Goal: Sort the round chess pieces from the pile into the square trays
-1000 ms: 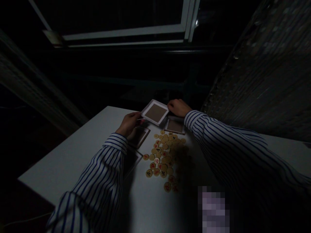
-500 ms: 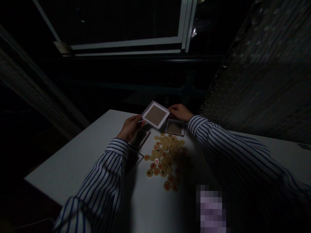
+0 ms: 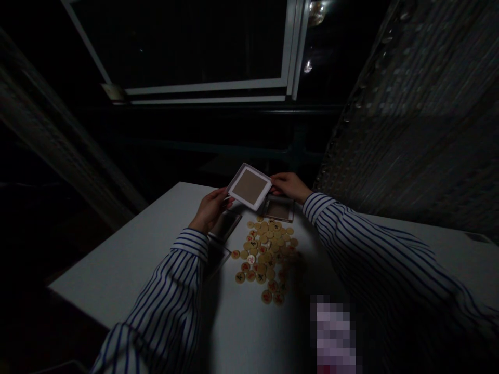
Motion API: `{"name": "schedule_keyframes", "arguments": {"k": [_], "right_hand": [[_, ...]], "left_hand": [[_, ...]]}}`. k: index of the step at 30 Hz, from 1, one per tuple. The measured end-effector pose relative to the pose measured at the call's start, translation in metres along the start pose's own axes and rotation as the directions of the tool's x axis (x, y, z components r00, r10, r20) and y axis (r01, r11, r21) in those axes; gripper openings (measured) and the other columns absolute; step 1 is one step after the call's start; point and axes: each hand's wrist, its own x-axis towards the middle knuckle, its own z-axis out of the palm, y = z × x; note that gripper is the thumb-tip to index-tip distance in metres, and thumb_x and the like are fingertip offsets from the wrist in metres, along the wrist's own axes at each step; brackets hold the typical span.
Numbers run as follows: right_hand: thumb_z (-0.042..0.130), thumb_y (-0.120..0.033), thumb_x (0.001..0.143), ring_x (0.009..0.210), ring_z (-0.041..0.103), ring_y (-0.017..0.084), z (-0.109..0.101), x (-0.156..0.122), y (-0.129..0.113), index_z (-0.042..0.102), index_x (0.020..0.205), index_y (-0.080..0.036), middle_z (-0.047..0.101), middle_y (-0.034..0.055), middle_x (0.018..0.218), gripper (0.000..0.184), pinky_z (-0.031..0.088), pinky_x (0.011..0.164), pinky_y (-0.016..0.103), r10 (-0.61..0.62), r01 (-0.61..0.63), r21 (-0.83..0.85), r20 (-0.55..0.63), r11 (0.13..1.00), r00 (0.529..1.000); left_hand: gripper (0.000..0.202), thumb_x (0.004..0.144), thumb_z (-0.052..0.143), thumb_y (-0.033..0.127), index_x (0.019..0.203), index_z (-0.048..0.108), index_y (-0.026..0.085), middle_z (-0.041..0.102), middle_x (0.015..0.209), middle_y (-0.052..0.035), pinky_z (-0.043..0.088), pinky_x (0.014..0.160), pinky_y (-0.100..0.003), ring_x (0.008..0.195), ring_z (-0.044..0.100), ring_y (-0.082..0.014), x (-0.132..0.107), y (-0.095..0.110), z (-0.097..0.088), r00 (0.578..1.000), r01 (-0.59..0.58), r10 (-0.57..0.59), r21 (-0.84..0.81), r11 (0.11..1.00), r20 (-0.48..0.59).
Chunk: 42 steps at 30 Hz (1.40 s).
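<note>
Left hand [image 3: 210,209] and right hand [image 3: 290,187], set apart, each closed on the square tray [image 3: 250,187] at opposite corners; this two-sided hold probably steadies it and leaves the brown inner face uncovered. The tray is raised above the far part of the tabletop [image 3: 156,244], tilted toward the wearer. Below it, a right-hand frame [image 3: 279,209] and two left-hand frames [image 3: 227,227] border the round pieces [image 3: 268,244], whose loose scatter suggests no deliberate order.
</note>
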Motion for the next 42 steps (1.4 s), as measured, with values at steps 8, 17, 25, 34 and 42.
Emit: {"name": "schedule_keyframes", "arguments": {"k": [8, 17, 25, 34, 42], "right_hand": [[0.052, -0.011, 0.081, 0.063, 0.060, 0.007, -0.002, -0.020, -0.011, 0.061, 0.092, -0.011, 0.066, 0.0043, 0.076, 0.015, 0.050, 0.055, 0.015, -0.032, 0.032, 0.017, -0.011, 0.999, 0.999], [0.052, -0.013, 0.081, 0.061, 0.058, 0.007, -0.007, -0.046, -0.024, 0.061, 0.091, -0.012, 0.065, 0.0038, 0.074, 0.014, 0.049, 0.053, 0.015, -0.034, 0.034, -0.005, -0.028, 0.999, 0.999], [0.053, -0.016, 0.081, 0.060, 0.057, 0.006, -0.012, -0.061, -0.021, 0.062, 0.090, -0.012, 0.065, 0.0033, 0.073, 0.013, 0.047, 0.054, 0.014, -0.042, 0.042, -0.023, -0.009, 0.999, 0.999], [0.056, -0.018, 0.078, 0.063, 0.058, 0.009, -0.020, -0.079, -0.017, 0.063, 0.088, -0.013, 0.066, 0.0045, 0.076, 0.013, 0.047, 0.054, 0.017, -0.054, 0.051, -0.078, -0.031, 0.996, 0.998], [0.058, -0.018, 0.077, 0.062, 0.057, 0.008, -0.031, -0.096, -0.014, 0.064, 0.089, -0.012, 0.065, 0.0034, 0.074, 0.014, 0.046, 0.056, 0.018, -0.038, 0.033, -0.087, -0.051, 0.996, 0.998]], "left_hand": [[0.018, 0.075, 0.061, 0.015, 0.093, 0.062, 0.014, 0.065, 0.088, -0.0062, 0.051, 0.064, -0.023, 0.071, 0.062, -0.0112, -0.011, 0.005, 0.002, 1.000, -0.018, 0.018, -0.007, 1.000, -0.007], [0.017, 0.074, 0.063, 0.017, 0.090, 0.062, 0.015, 0.064, 0.090, -0.0052, 0.050, 0.064, -0.022, 0.071, 0.062, -0.0107, -0.028, 0.008, 0.008, 0.999, -0.033, 0.033, -0.038, 0.999, 0.001], [0.011, 0.074, 0.062, 0.015, 0.085, 0.062, 0.014, 0.065, 0.086, -0.0055, 0.050, 0.061, -0.020, 0.069, 0.062, -0.0101, -0.043, 0.010, 0.018, 0.998, -0.035, 0.033, -0.055, 0.998, -0.044], [0.016, 0.072, 0.065, 0.019, 0.087, 0.063, 0.014, 0.064, 0.082, -0.0040, 0.049, 0.056, -0.018, 0.064, 0.059, -0.0077, -0.054, 0.001, 0.024, 1.000, -0.024, 0.024, -0.052, 0.998, 0.014], [0.018, 0.071, 0.066, 0.021, 0.087, 0.063, 0.015, 0.064, 0.085, -0.0041, 0.048, 0.058, -0.017, 0.068, 0.059, -0.0083, -0.059, -0.006, 0.033, 0.999, -0.022, 0.024, -0.046, 0.999, 0.044]]}}
